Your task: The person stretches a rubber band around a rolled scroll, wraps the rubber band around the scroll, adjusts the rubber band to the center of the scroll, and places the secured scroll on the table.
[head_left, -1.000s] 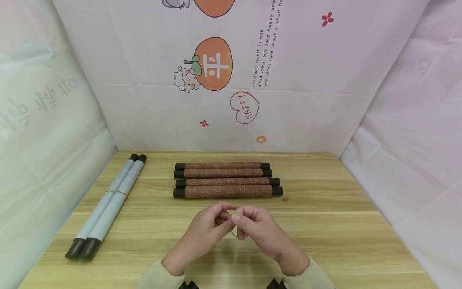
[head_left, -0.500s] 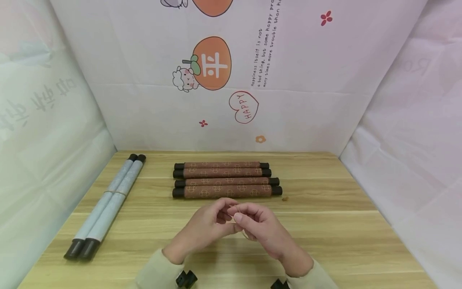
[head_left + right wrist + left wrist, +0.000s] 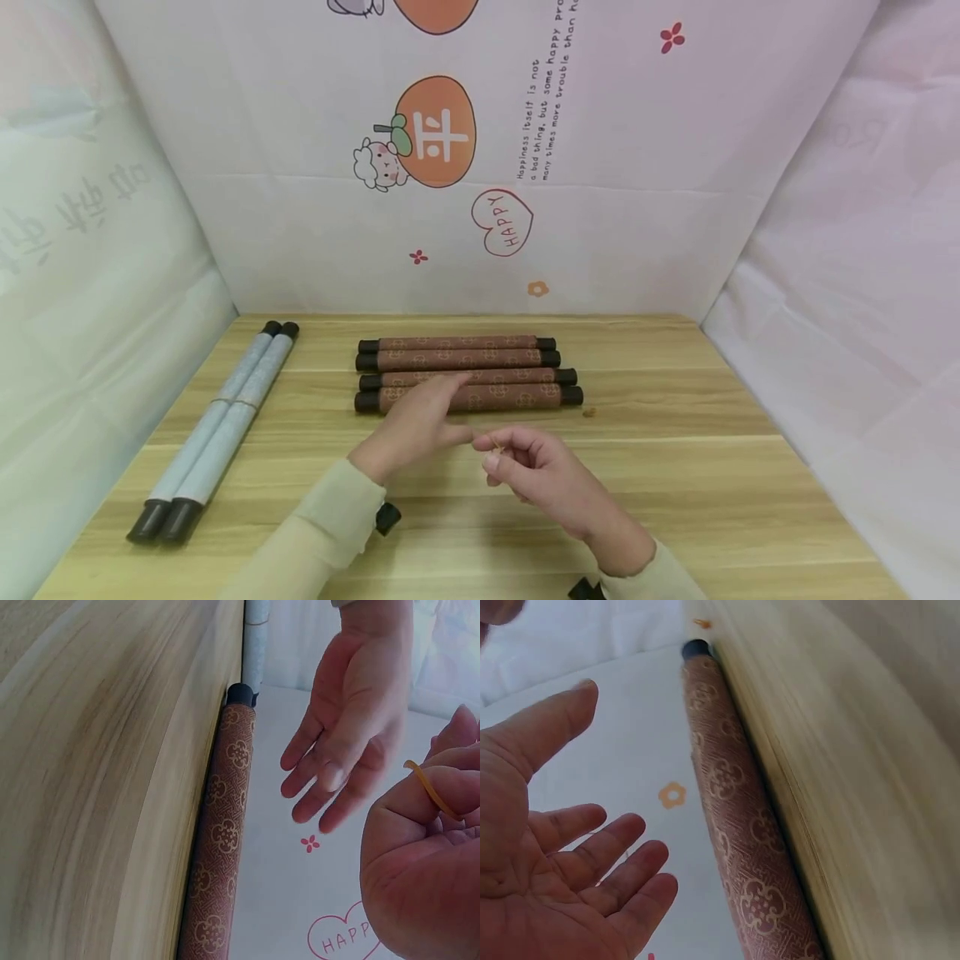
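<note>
My right hand (image 3: 551, 483) pinches a thin yellowish rubber band (image 3: 431, 791) between thumb and curled forefinger, above the table's near middle. Part of the band is hidden by the fingers. Held apart from it, my left hand (image 3: 412, 429) has its fingers spread and nothing in them; its fingertips overlap the nearest brown scroll (image 3: 517, 397) in the head view. The left wrist view shows that palm (image 3: 525, 862) facing the camera beside the patterned scroll (image 3: 742, 825). Several such rolled scrolls with black end knobs lie side by side across the table.
At the left, two pale grey-blue scrolls (image 3: 206, 446) lie together at a slant, bound by a thin band (image 3: 234, 402). A small brown bit (image 3: 589, 412) lies right of the brown scrolls. White printed cloth (image 3: 600, 208) walls the back and both sides of the wooden table (image 3: 712, 500).
My left hand has parted from the right, opened its fingers and moved forward and left toward the brown scrolls. The right hand stays nearly in place with the rubber band.
</note>
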A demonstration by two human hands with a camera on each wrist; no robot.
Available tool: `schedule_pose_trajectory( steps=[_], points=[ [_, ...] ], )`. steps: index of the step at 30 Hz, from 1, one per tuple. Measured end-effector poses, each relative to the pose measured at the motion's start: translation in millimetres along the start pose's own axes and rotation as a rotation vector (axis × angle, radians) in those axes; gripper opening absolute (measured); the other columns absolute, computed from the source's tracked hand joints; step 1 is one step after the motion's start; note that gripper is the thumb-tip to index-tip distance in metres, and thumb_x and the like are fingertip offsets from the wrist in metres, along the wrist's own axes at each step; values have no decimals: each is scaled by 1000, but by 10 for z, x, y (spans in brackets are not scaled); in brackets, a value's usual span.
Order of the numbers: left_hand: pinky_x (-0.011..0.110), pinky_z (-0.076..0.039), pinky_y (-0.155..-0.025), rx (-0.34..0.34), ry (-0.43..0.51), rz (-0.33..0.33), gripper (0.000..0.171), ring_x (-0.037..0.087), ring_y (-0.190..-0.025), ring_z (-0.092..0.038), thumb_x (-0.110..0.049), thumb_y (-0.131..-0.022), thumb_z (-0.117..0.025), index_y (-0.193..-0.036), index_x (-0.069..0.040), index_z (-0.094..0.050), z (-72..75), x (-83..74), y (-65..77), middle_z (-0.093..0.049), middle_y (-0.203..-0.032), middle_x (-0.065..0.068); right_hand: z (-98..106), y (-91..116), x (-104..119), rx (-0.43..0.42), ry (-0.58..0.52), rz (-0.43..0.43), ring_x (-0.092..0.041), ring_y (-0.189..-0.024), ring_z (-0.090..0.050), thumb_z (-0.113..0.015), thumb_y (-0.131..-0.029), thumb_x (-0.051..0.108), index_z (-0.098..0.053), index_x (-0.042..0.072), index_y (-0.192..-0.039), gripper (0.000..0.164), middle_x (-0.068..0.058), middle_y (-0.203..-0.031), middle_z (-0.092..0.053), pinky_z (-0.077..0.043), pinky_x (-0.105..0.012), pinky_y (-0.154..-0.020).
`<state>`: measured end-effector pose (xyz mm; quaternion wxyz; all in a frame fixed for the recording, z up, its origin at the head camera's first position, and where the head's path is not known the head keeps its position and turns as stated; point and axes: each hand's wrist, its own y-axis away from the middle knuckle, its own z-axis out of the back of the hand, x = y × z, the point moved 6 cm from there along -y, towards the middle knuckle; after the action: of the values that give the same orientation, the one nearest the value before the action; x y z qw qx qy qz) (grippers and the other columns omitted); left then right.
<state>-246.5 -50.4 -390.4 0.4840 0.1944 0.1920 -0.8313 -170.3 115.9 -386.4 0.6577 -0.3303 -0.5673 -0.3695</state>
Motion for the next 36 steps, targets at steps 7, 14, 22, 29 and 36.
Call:
schedule_pose_trajectory(
  steps=[7,14,22,29,36],
  points=[
    [51,-45,-114,70,-176,55,90,34,-139,-53,-41,-88,-84,-160,-10,-40,-123,100,-268,-53,-153,13,7,8,-41,-1,26,-35,-5,-64,-48,-63,-105,24,-68,10,-130,30,-4,-93,-69,-42,-18,-57],
    [49,-39,-120,113,-270,73,88,33,-145,-46,-36,-91,-82,-161,-7,-37,-229,185,-459,-47,-159,13,2,22,-52,5,33,-48,-6,-65,-49,-63,-105,26,-68,11,-131,31,-5,-93,-68,-43,-19,-58],
    [50,-41,-118,154,-351,73,88,36,-143,-48,-39,-90,-82,-160,-7,-40,-310,227,-591,-49,-158,16,-13,16,-46,25,17,-17,-5,-69,-53,-63,-105,22,-67,8,-132,31,-2,-92,-70,-44,-19,-59],
    [51,-46,-113,173,-444,66,83,37,-140,-51,-41,-91,-81,-158,-9,-44,-393,291,-658,-52,-154,14,-39,14,-41,34,16,-14,-5,-69,-54,-63,-105,22,-66,6,-133,33,-2,-92,-70,-44,-19,-60],
    [51,-50,-107,136,-529,46,73,36,-133,-55,-36,-91,-82,-152,-10,-52,-430,295,-674,-58,-146,13,-54,6,-58,33,23,-17,-5,-67,-52,-63,-105,22,-65,7,-135,34,-4,-93,-70,-45,-19,-60]
  ],
)
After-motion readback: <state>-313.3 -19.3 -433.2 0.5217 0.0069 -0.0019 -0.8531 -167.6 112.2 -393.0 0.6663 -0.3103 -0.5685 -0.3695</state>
